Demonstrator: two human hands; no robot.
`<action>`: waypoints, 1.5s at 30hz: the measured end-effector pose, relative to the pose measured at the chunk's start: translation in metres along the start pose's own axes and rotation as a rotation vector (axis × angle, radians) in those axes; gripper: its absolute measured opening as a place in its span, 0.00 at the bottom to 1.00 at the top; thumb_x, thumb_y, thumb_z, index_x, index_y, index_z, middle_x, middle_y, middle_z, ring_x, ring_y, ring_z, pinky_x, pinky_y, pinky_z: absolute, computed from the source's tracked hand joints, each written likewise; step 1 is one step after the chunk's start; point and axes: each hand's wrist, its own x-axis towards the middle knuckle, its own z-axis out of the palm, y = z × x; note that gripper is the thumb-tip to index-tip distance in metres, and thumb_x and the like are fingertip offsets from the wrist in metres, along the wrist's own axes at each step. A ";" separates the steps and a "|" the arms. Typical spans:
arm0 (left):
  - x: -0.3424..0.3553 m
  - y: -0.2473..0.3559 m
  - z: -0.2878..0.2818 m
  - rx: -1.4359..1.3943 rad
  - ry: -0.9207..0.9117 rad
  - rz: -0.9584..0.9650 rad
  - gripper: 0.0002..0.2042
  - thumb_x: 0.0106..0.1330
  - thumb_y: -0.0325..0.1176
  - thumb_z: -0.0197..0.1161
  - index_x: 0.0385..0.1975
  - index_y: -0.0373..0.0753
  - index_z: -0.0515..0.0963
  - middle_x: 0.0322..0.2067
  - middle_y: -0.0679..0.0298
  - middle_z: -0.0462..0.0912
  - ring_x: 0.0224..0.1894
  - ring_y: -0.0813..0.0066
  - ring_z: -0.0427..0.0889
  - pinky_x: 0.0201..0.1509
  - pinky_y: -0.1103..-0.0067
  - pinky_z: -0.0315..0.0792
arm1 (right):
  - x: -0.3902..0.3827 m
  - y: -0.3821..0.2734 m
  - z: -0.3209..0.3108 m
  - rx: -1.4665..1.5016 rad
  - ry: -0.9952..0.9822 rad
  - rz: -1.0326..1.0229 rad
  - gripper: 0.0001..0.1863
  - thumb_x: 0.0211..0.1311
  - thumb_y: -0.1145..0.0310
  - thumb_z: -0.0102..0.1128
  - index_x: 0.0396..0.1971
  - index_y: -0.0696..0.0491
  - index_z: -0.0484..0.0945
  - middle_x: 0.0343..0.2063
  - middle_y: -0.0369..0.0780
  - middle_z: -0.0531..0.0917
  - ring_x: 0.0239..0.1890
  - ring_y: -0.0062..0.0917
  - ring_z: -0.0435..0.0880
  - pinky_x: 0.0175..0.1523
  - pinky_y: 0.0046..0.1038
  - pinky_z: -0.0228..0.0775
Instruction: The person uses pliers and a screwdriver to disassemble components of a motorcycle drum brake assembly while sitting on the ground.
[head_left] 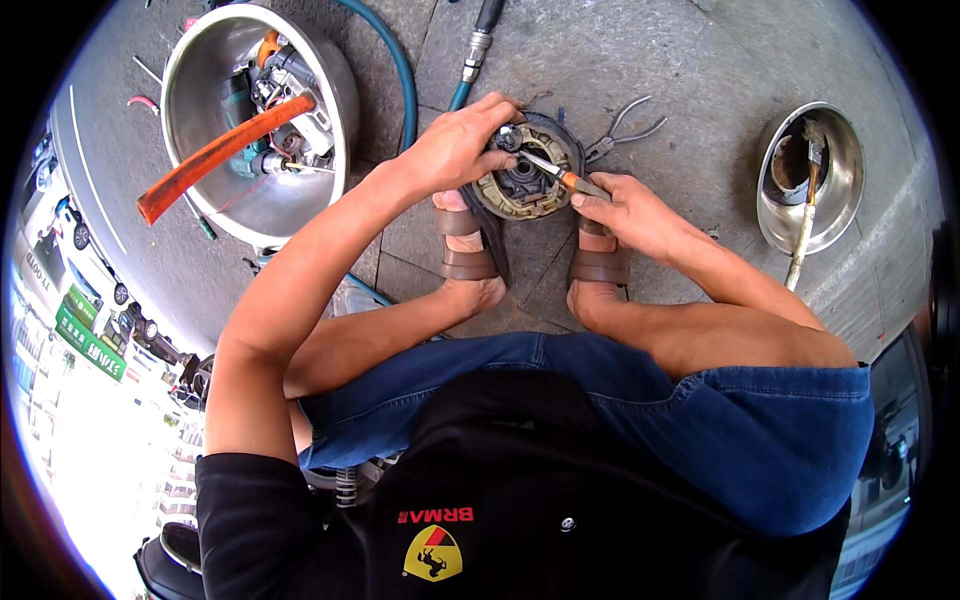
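Between my feet is a round metal part [487, 192] with a dark rim and a pale, segmented ring around a dark centre. My left hand [462, 145] is closed at its upper left, thumb and fingers around a small dark shiny piece [509, 137] there; whether that piece is fixed to the part, I cannot tell. From the right, my right hand [622, 205] grips a slim orange-handled tool [570, 180]. Its metal end points up and left into the ring, near my left thumb. Just beyond the right side lie pliers [621, 132], handles spread.
A large steel bowl [345, 110] at the left holds power tools and an orange-red bar [225, 160] jutting over its rim. A teal hose [404, 70] curves beside it, near a black-handled air fitting [478, 55]. At right, a smaller steel bowl [850, 190] holds a brush [806, 210].
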 end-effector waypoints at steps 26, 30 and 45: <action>-0.001 0.011 0.006 0.094 0.171 0.043 0.23 0.52 0.35 0.74 0.49 0.39 0.77 0.55 0.56 0.76 0.57 0.51 0.75 0.58 0.65 0.73 | 0.003 0.011 -0.009 -0.261 0.029 -0.190 0.24 0.67 0.51 0.59 0.34 0.61 0.72 0.25 0.48 0.76 0.30 0.35 0.74 0.38 0.37 0.68; -0.008 0.011 0.013 0.192 0.166 0.111 0.17 0.50 0.32 0.73 0.40 0.40 0.78 0.48 0.58 0.76 0.50 0.53 0.75 0.53 0.65 0.73 | 0.001 0.010 -0.006 -0.292 0.061 -0.264 0.24 0.66 0.51 0.59 0.31 0.61 0.71 0.25 0.54 0.78 0.30 0.50 0.78 0.36 0.43 0.68; -0.010 0.007 0.019 0.175 0.225 0.164 0.13 0.47 0.27 0.69 0.33 0.35 0.76 0.46 0.55 0.75 0.48 0.52 0.74 0.53 0.66 0.71 | 0.014 -0.004 -0.009 -0.455 0.013 -0.091 0.21 0.64 0.58 0.61 0.44 0.61 0.71 0.35 0.52 0.83 0.40 0.40 0.84 0.46 0.39 0.72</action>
